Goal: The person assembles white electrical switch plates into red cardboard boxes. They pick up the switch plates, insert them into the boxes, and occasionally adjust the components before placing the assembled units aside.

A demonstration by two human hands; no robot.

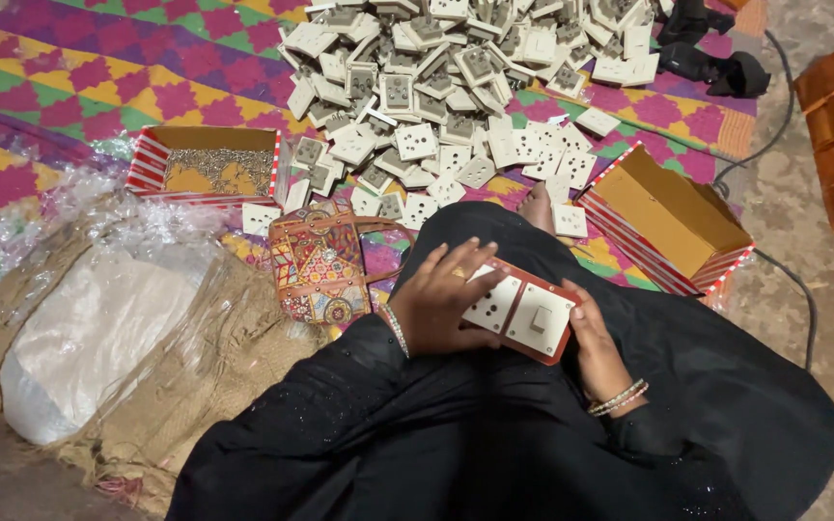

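Together, our hands: both close on the switch plate, which rests in our lap on the black garment.
Left hand: fingers curled over the plate's near-left end and pressed on the white socket module, thumb under the edge; we judge this pins the plate while the module is seated.
Right hand: cupped along the plate's right edge, thumb by the rocker switch, bracing against the left hand's push.
Plate position: tilted, red-brown frame showing round two white modules.
Supply: the pile of white sockets lies ahead on the patterned mat, within reach.
Boxes: a box of small metal parts sits left; an open cardboard box sits right.
Edges and room: the patterned bag sits close by the left wrist; the sack crowds farther left; open room lies forward, between the boxes.
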